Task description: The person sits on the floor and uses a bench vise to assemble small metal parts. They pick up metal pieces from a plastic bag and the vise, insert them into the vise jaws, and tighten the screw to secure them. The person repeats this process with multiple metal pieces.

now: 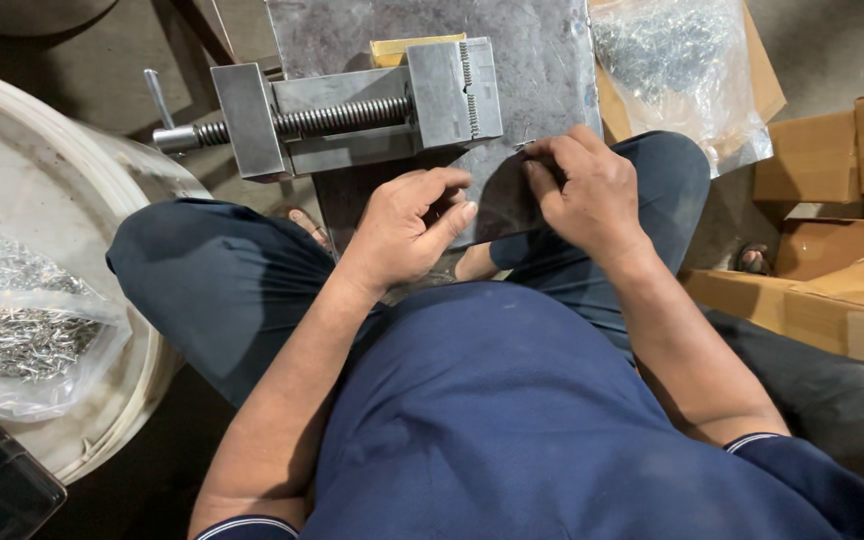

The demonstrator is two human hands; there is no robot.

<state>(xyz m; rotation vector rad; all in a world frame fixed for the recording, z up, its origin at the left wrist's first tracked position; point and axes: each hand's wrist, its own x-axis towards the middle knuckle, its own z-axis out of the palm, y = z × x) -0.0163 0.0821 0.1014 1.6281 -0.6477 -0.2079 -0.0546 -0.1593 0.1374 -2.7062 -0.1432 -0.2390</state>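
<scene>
I sit with my knees apart in front of a grey metal plate (542,70) that carries a steel vise (352,105) with a threaded screw. My right hand (587,190) rests at the plate's near edge, fingers pinched on a small thin metal piece (526,145) that juts out by the fingertips. My left hand (414,225) hovers just left of it, fingers curled with the thumb against the forefinger; whether anything sits between them is hidden. A row of small metal pieces lines the vise jaw (469,85).
A clear bag of small metal pins (17,335) lies on a round white drum (102,180) at my left. Another clear bag of metal parts (677,55) lies at the upper right on cardboard. Brown cardboard boxes (842,230) stand at the right.
</scene>
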